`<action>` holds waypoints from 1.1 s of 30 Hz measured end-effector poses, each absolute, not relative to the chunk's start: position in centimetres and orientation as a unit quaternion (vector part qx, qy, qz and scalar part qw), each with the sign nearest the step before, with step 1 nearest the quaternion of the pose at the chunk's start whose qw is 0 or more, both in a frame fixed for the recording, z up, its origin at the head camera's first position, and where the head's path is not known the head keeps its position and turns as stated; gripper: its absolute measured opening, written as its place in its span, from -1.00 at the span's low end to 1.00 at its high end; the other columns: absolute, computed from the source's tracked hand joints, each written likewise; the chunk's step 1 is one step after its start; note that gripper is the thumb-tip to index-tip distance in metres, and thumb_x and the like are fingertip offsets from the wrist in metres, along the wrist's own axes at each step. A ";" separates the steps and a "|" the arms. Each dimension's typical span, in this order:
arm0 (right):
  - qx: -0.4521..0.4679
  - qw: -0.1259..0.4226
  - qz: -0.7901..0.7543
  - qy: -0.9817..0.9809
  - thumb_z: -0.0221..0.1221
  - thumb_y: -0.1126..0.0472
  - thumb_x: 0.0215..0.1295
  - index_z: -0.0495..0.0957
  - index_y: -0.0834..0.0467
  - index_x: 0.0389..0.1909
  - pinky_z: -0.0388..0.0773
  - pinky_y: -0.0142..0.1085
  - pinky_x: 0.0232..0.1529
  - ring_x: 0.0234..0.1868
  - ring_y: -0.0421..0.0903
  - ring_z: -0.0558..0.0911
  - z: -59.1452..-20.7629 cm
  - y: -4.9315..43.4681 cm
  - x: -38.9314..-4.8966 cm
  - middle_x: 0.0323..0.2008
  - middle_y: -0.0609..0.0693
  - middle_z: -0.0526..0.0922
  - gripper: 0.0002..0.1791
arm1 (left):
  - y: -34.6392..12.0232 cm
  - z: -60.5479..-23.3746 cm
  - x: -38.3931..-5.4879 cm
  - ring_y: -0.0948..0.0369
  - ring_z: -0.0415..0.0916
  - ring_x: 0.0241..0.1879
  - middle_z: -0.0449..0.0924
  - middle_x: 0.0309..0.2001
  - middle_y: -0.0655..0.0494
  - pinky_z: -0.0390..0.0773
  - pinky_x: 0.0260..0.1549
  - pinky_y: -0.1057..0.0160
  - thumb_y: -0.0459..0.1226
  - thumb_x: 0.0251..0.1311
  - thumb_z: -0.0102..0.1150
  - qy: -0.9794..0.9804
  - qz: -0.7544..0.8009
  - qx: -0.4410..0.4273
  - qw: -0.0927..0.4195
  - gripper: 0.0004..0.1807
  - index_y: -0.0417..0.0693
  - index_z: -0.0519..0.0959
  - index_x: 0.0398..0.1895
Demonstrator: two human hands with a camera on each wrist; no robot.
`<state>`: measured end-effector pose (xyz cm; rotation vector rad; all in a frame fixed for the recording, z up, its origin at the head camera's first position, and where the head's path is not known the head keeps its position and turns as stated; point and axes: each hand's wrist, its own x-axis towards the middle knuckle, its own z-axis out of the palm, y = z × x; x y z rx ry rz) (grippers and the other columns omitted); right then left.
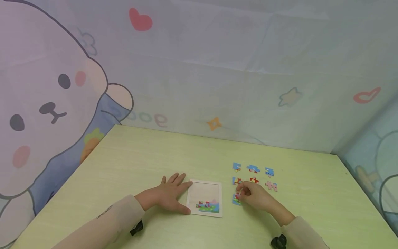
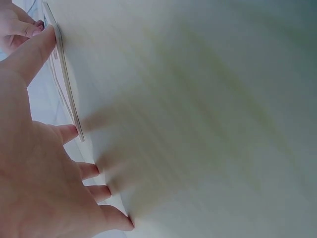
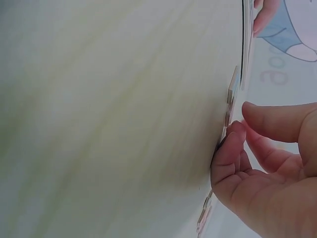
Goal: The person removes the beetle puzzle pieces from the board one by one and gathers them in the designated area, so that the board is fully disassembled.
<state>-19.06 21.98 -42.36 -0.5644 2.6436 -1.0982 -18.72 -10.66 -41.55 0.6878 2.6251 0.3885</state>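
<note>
My left hand (image 1: 169, 195) lies spread at the left side of a square puzzle tray (image 1: 204, 182), its thumb and index finger touching the frame. In the left wrist view the same hand (image 2: 44, 148) has its fingertips down on the table. Joined jigsaw pieces (image 1: 209, 207) fill the lower right part of the tray. Over to the right, my right hand (image 1: 255, 196) is low over a blue and green jigsaw piece (image 1: 235, 199), partly covering it. The right wrist view shows that hand (image 3: 270, 163) with bent fingers, the thumb apart from them, and nothing visible between.
Several loose jigsaw pieces lie in rows beyond the right hand, among them a blue one (image 1: 253, 168), a red one (image 1: 254, 180) and a pink one (image 1: 271, 186). A printed cloth (image 1: 199, 79) hangs behind the table (image 1: 146, 148).
</note>
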 end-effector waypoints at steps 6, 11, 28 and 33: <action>-0.194 0.118 -0.379 0.897 0.21 0.33 0.25 0.53 0.29 -0.15 0.34 -0.40 -0.40 -0.38 -0.14 0.37 -42.1 21.7 -19.1 -0.43 -0.05 0.45 -0.82 | -10.7 -41.5 -18.7 -0.12 -0.34 0.51 -0.20 0.54 -0.10 -0.27 0.31 -0.36 0.29 0.02 0.23 0.939 0.135 0.246 0.198 0.05 0.08 0.08 0.51; -0.213 0.113 -0.378 0.894 0.20 0.32 0.25 0.54 0.30 -0.11 0.40 -0.41 -0.39 -0.38 -0.15 0.41 -41.4 20.9 -19.1 -0.40 -0.06 0.46 -0.78 | -10.7 -41.5 -18.7 -0.12 -0.34 0.51 -0.20 0.54 -0.11 -0.27 0.31 -0.36 0.29 0.02 0.23 0.938 0.134 0.249 0.198 0.05 0.07 0.08 0.51; -0.265 0.128 -0.392 0.872 0.26 0.32 0.21 0.52 0.32 -0.12 0.46 -0.42 -0.40 -0.40 -0.19 0.48 -40.1 16.9 -18.7 -0.37 -0.03 0.51 -0.75 | -10.6 -41.3 -18.4 -0.13 -0.32 0.51 -0.19 0.54 -0.13 -0.25 0.31 -0.36 0.29 0.02 0.23 0.939 0.133 0.248 0.197 0.04 0.07 0.09 0.51; -0.261 0.140 -0.390 0.872 0.29 0.29 0.20 0.53 0.29 -0.12 0.44 -0.41 -0.37 -0.39 -0.17 0.47 -40.1 15.7 -18.6 -0.37 -0.05 0.51 -0.73 | -10.5 -41.4 -18.5 -0.13 -0.31 0.51 -0.18 0.53 -0.12 -0.23 0.30 -0.37 0.29 0.02 0.22 0.939 0.134 0.248 0.197 0.04 0.07 0.09 0.50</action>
